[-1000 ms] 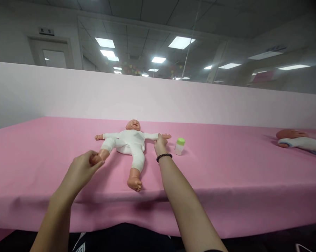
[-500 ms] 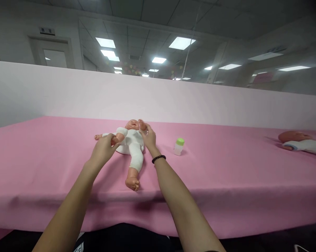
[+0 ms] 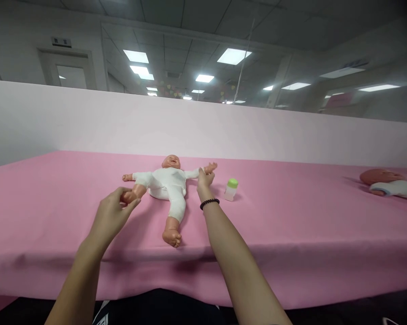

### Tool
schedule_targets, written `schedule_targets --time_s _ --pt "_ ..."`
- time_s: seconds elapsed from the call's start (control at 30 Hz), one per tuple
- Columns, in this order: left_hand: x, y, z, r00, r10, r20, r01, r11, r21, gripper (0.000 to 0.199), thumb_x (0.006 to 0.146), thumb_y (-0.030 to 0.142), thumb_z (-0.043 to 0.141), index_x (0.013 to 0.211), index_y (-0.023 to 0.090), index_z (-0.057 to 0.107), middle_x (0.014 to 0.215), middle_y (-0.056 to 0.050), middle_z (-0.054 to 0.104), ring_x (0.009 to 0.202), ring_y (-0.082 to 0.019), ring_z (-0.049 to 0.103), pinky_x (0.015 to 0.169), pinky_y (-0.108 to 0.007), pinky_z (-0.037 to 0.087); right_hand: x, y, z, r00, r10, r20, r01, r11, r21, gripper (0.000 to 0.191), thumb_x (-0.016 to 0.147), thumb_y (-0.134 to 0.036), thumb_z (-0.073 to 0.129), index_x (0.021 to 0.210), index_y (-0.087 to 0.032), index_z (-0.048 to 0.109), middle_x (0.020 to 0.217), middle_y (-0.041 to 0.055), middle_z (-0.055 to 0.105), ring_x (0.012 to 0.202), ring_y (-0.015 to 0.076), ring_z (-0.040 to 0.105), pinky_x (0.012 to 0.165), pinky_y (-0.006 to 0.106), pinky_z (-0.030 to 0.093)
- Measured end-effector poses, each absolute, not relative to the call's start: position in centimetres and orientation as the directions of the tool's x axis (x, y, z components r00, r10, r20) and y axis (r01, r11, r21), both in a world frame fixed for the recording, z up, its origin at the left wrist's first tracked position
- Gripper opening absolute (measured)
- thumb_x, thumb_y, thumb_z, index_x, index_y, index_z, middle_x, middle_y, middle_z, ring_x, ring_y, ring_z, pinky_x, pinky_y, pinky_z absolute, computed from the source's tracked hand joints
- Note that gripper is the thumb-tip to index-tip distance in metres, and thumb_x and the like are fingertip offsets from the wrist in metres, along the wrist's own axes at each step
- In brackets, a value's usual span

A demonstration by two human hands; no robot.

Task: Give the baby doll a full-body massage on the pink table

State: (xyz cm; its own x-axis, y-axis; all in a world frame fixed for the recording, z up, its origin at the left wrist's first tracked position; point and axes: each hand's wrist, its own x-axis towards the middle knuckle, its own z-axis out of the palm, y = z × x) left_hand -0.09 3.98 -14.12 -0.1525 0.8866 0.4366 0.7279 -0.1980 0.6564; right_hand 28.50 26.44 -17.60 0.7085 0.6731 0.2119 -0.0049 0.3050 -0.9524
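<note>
A pink-covered table (image 3: 291,216) bore a baby doll (image 3: 168,183) in white, lying on its back with two limbs drawn outward by the person's grip: the left hand (image 3: 112,216) clasped its foot, the right hand (image 3: 205,180) its forearm. A green-capped baby bottle (image 3: 231,189) stood just beyond; a second doll (image 3: 389,185) lay well apart.

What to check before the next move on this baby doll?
Doll position: baby doll on its back on the pink-covered table: ok.
Leg contact: left hand with fingers around the raised foot: ok.
Arm contact: right hand at the doll's forearm: ok. Grip firmness: cannot tell.
Feeding bottle, green cap, upright and apart from the right hand: ok.
Second doll, far right, apart from both hands: ok.
</note>
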Motion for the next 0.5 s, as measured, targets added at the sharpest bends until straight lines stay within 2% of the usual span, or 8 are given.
schedule_targets --time_s 0.07,0.17,0.23,0.3,0.37,0.43,0.5 --pt "1.6 6.1 -12.4 -0.115 0.864 0.491 0.751 -0.248 0.612 0.026 0.086 0.047 0.061 0.091 0.022 0.059 0.091 -0.004 0.07 0.083 -0.023 0.066 0.07 -0.032 0.046 27.2 25.4 -16.5 0.613 0.686 0.392 0.135 0.399 -0.907 0.046 0.081 -0.027 0.068 0.125 -0.018 0.057 0.116 0.0086 0.069 0.096 0.0196 0.068 0.084 0.03 0.056" --pt "3.9 9.8 -11.3 -0.033 0.859 0.511 0.807 -0.279 0.521 0.017 0.086 0.037 0.06 0.085 0.021 0.055 0.091 -0.008 0.069 0.084 -0.025 0.064 0.071 -0.033 0.044 25.6 23.9 -15.9 0.227 0.693 0.685 0.373 0.587 -0.718 0.04 0.08 -0.02 0.067 0.119 -0.023 0.064 0.112 0.0026 0.072 0.101 0.0193 0.066 0.093 0.032 0.053" --pt "5.1 11.7 -11.4 -0.005 0.865 0.501 0.827 -0.278 0.489 0.013 0.086 0.031 0.059 0.083 0.02 0.052 0.092 -0.01 0.069 0.084 -0.025 0.063 0.07 -0.034 0.043 25.1 23.2 -16.1 -0.028 0.673 0.739 0.455 0.667 -0.59 0.044 0.077 -0.011 0.064 0.119 -0.025 0.067 0.114 0.0015 0.072 0.104 0.0194 0.066 0.097 0.034 0.051" --pt "5.5 12.3 -11.8 0.003 0.867 0.499 0.827 -0.283 0.486 0.013 0.087 0.03 0.057 0.082 0.02 0.05 0.093 -0.011 0.068 0.084 -0.026 0.063 0.07 -0.033 0.043 24.9 23.1 -16.3 -0.127 0.674 0.728 0.486 0.682 -0.547 0.049 0.075 -0.008 0.061 0.12 -0.026 0.067 0.116 0.0013 0.071 0.104 0.0196 0.066 0.097 0.035 0.052" --pt "5.1 11.4 -11.9 -0.004 0.859 0.513 0.811 -0.297 0.504 0.015 0.087 0.033 0.058 0.083 0.021 0.051 0.093 -0.01 0.068 0.085 -0.025 0.063 0.07 -0.033 0.043 25.0 23.4 -16.3 -0.037 0.693 0.72 0.455 0.653 -0.606 0.044 0.076 -0.011 0.064 0.118 -0.025 0.067 0.115 0.0013 0.071 0.104 0.0197 0.066 0.095 0.034 0.052" --pt "3.9 9.2 -11.9 -0.02 0.858 0.513 0.787 -0.303 0.538 0.019 0.086 0.039 0.06 0.085 0.021 0.053 0.092 -0.007 0.068 0.084 -0.024 0.064 0.07 -0.032 0.043 25.6 24.1 -16.3 0.188 0.708 0.68 0.36 0.595 -0.719 0.038 0.078 -0.02 0.068 0.116 -0.023 0.065 0.114 0.0024 0.071 0.103 0.0196 0.066 0.092 0.032 0.054" --pt "2.0 6.3 -12.1 -0.033 0.887 0.461 0.763 -0.275 0.584 0.027 0.085 0.048 0.061 0.088 0.022 0.054 0.091 -0.005 0.069 0.082 -0.024 0.064 0.069 -0.031 0.044 26.5 25.1 -16.6 0.447 0.711 0.543 0.227 0.497 -0.838 0.041 0.08 -0.027 0.069 0.119 -0.019 0.061 0.114 0.0064 0.07 0.1 0.0198 0.067 0.087 0.03 0.056"
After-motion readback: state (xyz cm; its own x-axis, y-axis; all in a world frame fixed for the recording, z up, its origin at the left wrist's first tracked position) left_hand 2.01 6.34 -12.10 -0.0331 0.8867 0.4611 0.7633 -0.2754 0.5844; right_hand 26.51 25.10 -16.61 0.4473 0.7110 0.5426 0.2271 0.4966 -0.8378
